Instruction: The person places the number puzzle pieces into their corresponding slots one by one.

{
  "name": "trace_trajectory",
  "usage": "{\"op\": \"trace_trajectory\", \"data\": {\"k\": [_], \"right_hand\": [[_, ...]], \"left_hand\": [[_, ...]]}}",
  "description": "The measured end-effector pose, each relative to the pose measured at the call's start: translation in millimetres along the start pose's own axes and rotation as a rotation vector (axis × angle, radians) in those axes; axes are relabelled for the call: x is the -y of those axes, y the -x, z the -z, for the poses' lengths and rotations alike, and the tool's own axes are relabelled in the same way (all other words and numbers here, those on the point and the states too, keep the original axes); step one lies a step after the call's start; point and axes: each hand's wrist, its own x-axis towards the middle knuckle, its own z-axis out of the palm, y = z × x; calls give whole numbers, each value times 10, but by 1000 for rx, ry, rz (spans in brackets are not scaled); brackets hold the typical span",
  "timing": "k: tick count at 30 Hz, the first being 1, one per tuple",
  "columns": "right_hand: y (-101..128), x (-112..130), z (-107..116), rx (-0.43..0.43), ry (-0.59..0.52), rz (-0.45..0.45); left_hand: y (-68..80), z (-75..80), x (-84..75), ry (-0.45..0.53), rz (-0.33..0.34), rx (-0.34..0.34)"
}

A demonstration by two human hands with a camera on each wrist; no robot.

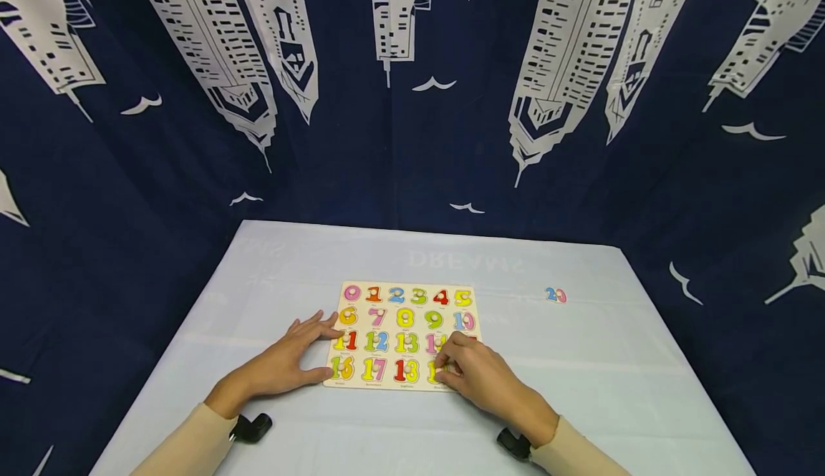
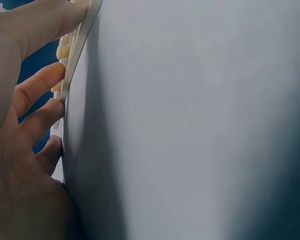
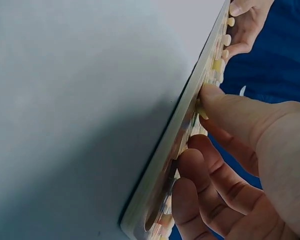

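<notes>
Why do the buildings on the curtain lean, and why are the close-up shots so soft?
Head view: a wide lens bends the curtain toward the edges; the puzzle is fairly sharp. Left wrist view: the left hand is near and blurred, its shadow on the table. Right wrist view: the right hand is soft too.

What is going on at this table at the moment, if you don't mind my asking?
A person is working on a wooden number puzzle board on a table. The left hand rests flat against the board's left edge. The right hand pinches a piece at the bottom row's right end. One loose number piece lies apart, to the board's right.
</notes>
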Motion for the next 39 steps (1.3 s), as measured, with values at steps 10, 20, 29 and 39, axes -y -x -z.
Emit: {"op": "trace_trajectory", "data": {"k": [10, 20, 29, 39], "right_hand": [[29, -87, 119, -54, -22, -68], [47, -733, 535, -270, 36, -147], [204, -1365, 858, -360, 64, -283], [248, -1773, 1056, -336, 47, -431]], "left_hand": [[2, -23, 29, 29, -7, 5], [-22, -18, 53, 3, 3, 0], [-2, -34, 54, 6, -13, 2], [8, -26, 52, -4, -13, 4]]}}
